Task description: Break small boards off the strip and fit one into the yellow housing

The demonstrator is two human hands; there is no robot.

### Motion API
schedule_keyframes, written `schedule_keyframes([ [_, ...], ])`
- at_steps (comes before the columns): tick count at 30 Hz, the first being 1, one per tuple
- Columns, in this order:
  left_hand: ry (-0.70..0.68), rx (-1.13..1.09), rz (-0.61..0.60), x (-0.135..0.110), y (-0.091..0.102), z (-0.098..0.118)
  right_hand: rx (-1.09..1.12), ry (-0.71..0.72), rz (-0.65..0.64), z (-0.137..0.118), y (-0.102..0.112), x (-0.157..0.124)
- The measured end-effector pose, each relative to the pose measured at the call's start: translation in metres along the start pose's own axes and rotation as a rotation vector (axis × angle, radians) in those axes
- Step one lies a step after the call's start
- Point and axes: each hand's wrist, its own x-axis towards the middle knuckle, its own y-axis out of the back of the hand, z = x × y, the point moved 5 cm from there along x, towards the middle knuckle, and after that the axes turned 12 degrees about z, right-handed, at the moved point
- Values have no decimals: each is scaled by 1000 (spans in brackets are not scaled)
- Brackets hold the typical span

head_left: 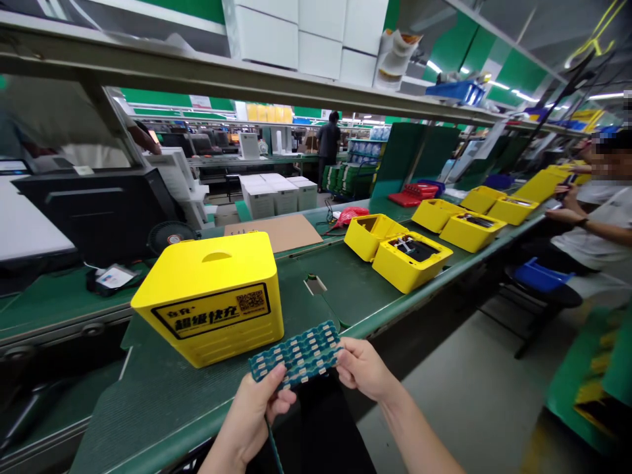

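Note:
A blue-green panel of small circuit boards (299, 355) is held flat between both hands, just off the near edge of the green belt (162, 388). My left hand (257, 411) pinches its left end, thumb on top. My right hand (363, 367) grips its right end with curled fingers. Directly behind the panel stands a closed yellow box (210, 296) with a black label and a QR code on its front.
Further along the belt lie several open yellow casings (399, 253) and a cardboard sheet (276, 232). A seated person (592, 217) works at the far right. A black monitor (99, 210) and a small fan stand at the left. White boxes fill the shelf above.

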Motion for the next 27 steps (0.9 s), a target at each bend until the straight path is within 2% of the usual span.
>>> schedule_keyframes([
  [6,-2,43,25,-7,2,6,164,-69,-7,5,-8,-2],
  [10,-5,93,63,-13,4,6,166,-75,6,5,-7,-6],
  [13,-8,117,65,-15,6,8,187,-135,14,12,-2,-8],
  [17,-71,100,178,-13,15,15,303,-181,84,25,4,-7],
  [19,-101,112,199,-11,16,17,317,-195,86,29,0,-6],
  [23,-132,113,160,-10,9,13,281,-159,46,31,-19,-3],
  [27,-143,83,144,-13,3,8,197,-88,125,32,-28,7],
])
